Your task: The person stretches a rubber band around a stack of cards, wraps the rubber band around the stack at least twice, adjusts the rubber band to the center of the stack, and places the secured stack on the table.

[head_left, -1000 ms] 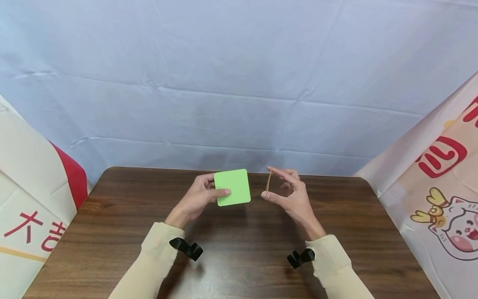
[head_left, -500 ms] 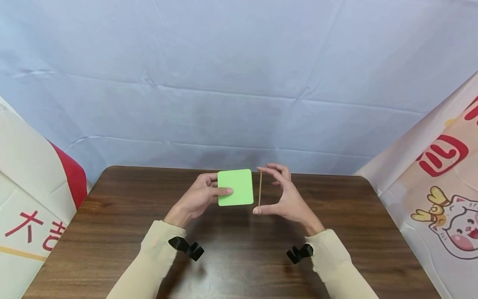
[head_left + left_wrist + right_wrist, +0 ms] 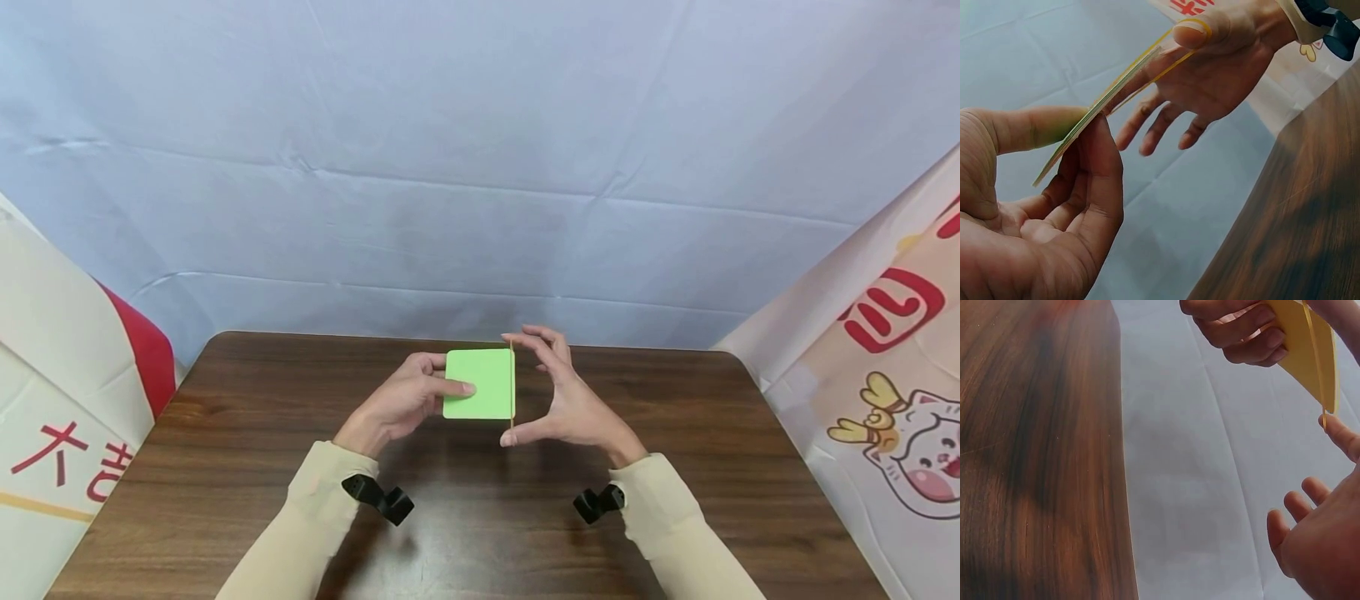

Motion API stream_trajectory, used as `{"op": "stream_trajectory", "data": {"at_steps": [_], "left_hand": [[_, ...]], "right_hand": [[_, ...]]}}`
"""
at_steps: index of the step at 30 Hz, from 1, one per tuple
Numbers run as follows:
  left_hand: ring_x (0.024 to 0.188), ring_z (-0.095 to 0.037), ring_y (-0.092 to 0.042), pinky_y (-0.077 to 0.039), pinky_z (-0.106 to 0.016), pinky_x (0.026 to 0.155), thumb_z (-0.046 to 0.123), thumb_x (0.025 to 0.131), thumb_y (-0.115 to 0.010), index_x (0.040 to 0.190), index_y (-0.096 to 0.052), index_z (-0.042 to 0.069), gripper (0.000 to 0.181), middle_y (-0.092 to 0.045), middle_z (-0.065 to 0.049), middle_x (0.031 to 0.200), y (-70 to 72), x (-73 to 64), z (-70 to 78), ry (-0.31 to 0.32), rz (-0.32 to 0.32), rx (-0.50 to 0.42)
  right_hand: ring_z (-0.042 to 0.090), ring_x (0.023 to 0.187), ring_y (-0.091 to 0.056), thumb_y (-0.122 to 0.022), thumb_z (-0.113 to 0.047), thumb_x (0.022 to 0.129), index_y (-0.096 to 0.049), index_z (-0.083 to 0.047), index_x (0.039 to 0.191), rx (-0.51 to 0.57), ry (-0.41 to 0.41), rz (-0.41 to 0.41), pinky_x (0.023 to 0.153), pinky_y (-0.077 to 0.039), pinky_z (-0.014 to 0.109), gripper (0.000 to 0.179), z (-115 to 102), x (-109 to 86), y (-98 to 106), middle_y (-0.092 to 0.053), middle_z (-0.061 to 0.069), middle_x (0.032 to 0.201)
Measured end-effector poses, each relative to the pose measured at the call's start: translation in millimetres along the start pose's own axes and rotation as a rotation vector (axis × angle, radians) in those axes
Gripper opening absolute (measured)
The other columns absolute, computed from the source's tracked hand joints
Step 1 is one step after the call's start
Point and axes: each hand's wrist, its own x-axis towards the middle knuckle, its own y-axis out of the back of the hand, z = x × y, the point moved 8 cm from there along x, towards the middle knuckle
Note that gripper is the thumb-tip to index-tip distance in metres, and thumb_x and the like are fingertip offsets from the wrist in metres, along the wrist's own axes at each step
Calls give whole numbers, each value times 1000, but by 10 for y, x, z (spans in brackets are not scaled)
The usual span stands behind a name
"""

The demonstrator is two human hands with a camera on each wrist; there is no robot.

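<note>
My left hand (image 3: 408, 396) pinches a thin stack of square green paper cards (image 3: 487, 367), thumb on top and fingers behind. The cards' underside looks yellow in the right wrist view. With thumb and index finger spread wide, my right hand (image 3: 573, 408) stretches a thin yellow rubber band (image 3: 512, 387) from fingertip to thumb tip. One strand crosses the face of the cards just inside their right edge. In the left wrist view the band's strands (image 3: 1175, 64) run on either side of the stack's edge (image 3: 1116, 86). The right hand's other fingers extend free.
Both hands are over the far part of a dark wooden table (image 3: 472, 533). A pale blue cloth (image 3: 450, 167) hangs behind it. Printed banners stand at the left (image 3: 52, 375) and right (image 3: 885, 358). Each wrist wears a small black camera.
The right hand has moved left and spread its thumb and finger further, stretching the band taller and bringing it over the cards' right edge. The left hand has shifted slightly right with the cards.
</note>
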Motion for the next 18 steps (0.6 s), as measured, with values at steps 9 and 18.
{"op": "stream_trajectory", "data": {"at_steps": [9, 18], "left_hand": [[84, -18, -73, -60, -35, 75, -6, 88, -68, 118, -63, -10, 31, -73, -7, 95, -50, 17, -20, 6, -9, 11], [83, -18, -74, -60, -34, 73, -8, 87, -68, 121, -60, -12, 35, -74, -8, 93, -81, -1, 44, -34, -5, 19]], "right_hand": [[21, 146, -16, -102, -31, 58, -39, -35, 153, 7, 15, -11, 108, -31, 57, 114, -31, 14, -30, -14, -2, 159], [25, 146, -17, -101, -28, 59, -39, -33, 153, 20, 12, -12, 107, -31, 58, 113, 0, -2, -60, -14, 5, 160]]}}
